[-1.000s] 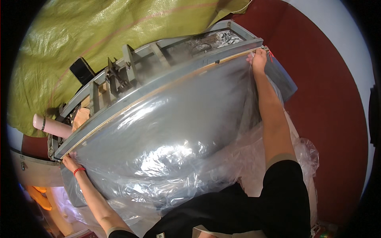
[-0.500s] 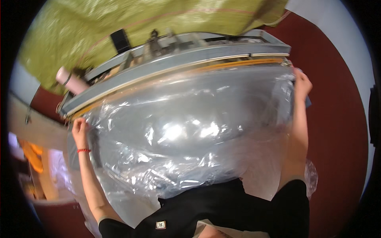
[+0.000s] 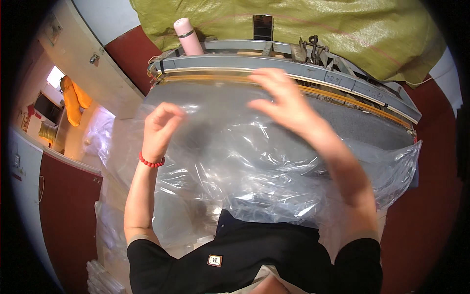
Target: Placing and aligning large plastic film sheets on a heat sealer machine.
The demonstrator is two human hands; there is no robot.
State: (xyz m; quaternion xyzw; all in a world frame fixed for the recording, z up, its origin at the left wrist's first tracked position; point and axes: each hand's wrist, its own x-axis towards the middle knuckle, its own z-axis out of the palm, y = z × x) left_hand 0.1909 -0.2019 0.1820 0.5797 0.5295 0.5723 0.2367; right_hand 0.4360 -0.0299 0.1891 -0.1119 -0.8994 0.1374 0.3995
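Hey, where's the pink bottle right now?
In the head view, the pink bottle is at upper left, by the left end of the grey metal frame, left of the black phone.

Holds both arms [image 3: 142,198] forward, with the left hand [image 3: 160,125] loosely curled and the right hand [image 3: 285,104] spread, thumb apart.

The clear film [image 3: 264,159] looks like glossy, crinkled plastic — the grey frame [image 3: 215,62], smooth, dull metal.
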